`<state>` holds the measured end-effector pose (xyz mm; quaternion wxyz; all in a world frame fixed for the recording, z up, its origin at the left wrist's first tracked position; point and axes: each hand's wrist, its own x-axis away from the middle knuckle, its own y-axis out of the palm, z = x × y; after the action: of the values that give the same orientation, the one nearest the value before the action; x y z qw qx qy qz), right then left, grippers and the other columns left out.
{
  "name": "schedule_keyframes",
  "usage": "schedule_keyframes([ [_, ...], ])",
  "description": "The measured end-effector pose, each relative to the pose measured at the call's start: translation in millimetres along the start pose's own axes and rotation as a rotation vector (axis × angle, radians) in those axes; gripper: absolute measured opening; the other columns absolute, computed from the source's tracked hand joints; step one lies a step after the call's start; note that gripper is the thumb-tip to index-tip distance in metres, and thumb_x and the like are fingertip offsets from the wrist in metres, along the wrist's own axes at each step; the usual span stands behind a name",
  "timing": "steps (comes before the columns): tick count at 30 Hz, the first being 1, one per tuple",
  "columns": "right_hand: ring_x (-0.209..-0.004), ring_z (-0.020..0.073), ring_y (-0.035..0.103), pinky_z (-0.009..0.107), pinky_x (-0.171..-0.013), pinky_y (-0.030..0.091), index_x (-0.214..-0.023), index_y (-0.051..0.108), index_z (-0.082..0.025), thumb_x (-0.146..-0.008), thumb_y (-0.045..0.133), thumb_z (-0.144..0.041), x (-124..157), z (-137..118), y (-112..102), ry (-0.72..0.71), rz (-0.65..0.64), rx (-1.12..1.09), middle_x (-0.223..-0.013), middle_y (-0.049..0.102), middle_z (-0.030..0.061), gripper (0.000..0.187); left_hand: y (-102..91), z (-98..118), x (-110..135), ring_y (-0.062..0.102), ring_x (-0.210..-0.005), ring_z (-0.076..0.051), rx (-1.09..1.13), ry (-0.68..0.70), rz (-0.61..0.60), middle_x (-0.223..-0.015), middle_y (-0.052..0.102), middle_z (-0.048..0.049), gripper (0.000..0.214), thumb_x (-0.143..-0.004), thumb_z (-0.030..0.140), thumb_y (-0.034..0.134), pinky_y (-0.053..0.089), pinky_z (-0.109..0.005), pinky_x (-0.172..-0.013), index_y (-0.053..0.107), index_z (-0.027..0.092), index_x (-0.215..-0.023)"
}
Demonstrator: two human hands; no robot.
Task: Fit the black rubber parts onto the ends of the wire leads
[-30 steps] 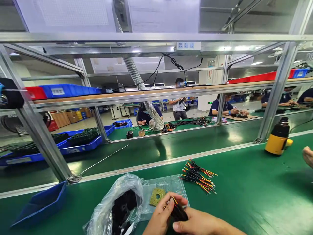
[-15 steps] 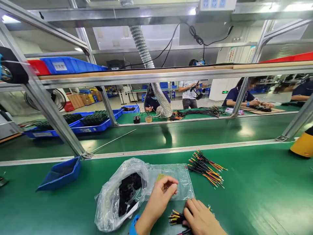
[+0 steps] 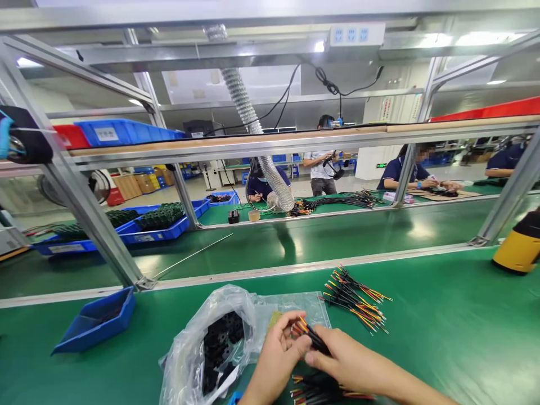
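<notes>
My left hand (image 3: 276,354) and my right hand (image 3: 341,360) meet low in the middle of the green bench (image 3: 442,337). Together they pinch a small wire harness (image 3: 310,333) with black leads and red and yellow tips. The left fingers close on its tip end, the right thumb and fingers on its black body. A second bunch of wires (image 3: 320,388) lies under my right wrist. A loose pile of the same wires (image 3: 356,295) lies beyond my hands. A clear plastic bag of black parts (image 3: 213,346) sits just left of my left hand.
A flat clear bag with a yellow-green plate (image 3: 276,318) lies behind my hands. A blue bin (image 3: 95,320) stands at the left, a yellow and black flask (image 3: 517,247) at the right edge. Aluminium frame posts (image 3: 84,216) cross the bench. Other people work beyond the conveyor (image 3: 295,239).
My right hand lifted a wire harness off the bench and my left hand came back from the flat bag to pinch its tip. The camera tilted slightly.
</notes>
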<state>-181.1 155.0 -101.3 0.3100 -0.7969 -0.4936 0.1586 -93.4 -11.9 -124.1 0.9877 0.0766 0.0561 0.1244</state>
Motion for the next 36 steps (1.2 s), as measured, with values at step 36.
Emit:
schedule_keyframes([
  [36, -0.067, 0.0234, 0.059, 0.028, -0.049, 0.046, -0.131, 0.050, -0.006, -0.082, 0.042, 0.001, -57.6, 59.4, 53.0, -0.518, 0.428, 1.152, -0.081, 0.065, 0.0108, 0.050, -24.9, 9.6, -14.1, 0.066, -0.085, -0.021, -0.137, 0.080, 0.591, -0.102, 0.064, -0.0102, 0.038, -0.084, 0.037, 0.061, 0.054, -0.031, -0.071, 0.060, 0.016, -0.115],
])
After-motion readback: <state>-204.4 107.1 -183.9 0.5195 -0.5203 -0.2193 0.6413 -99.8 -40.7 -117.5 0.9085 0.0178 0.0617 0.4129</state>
